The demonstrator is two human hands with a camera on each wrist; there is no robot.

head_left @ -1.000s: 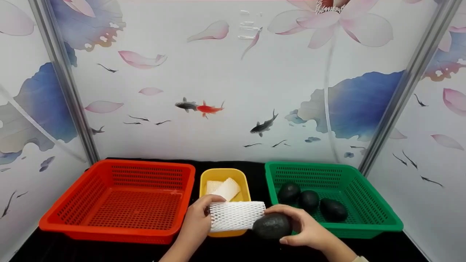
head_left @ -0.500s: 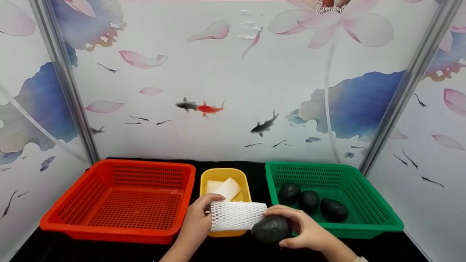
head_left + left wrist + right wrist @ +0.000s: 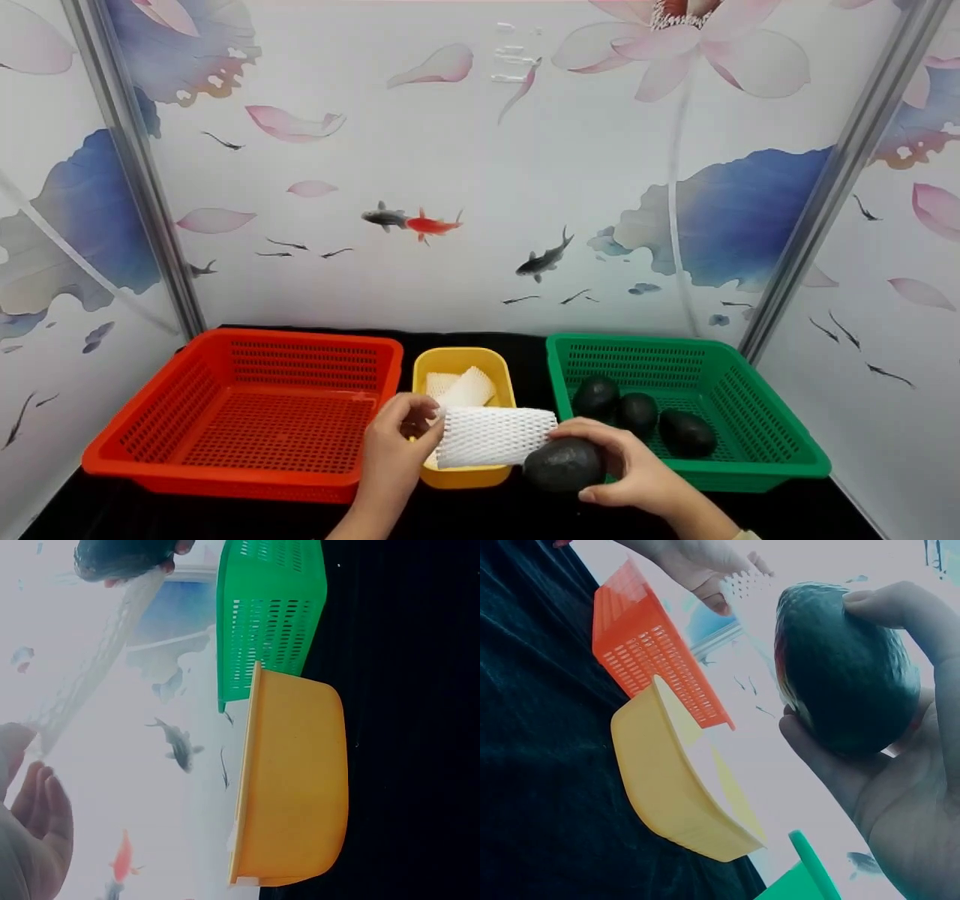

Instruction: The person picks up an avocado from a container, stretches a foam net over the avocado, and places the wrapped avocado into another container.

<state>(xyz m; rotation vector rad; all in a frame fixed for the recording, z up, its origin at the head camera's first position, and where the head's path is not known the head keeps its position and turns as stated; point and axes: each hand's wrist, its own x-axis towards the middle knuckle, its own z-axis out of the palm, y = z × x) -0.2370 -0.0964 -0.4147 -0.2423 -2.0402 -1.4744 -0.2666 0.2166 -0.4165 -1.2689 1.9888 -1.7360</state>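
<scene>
My right hand [image 3: 630,469] grips a dark avocado [image 3: 564,465] in front of the green basket; the right wrist view shows thumb and fingers around the avocado [image 3: 847,667]. A white foam net sleeve [image 3: 499,436] stretches between the hands above the yellow bin. Its left end is pinched by my left hand [image 3: 397,442], and its right end meets the right fingertips beside the avocado. In the left wrist view the sleeve [image 3: 94,664] runs from the left fingers up to the avocado. Whether the right fingertips also pinch the sleeve is hard to tell.
A yellow bin [image 3: 469,478] holding more foam sleeves [image 3: 469,390] stands in the middle. To its left is a red basket [image 3: 240,472]; to its right, a green basket [image 3: 739,476] contains several avocados [image 3: 686,433]. Printed panels [image 3: 480,165] rise behind them, and black cloth [image 3: 247,517] lies underneath.
My left hand has shifted slightly left and up, its thumb and fingers now at the sleeve's left edge. The sleeve has risen a little; the right hand and avocado have barely moved.
</scene>
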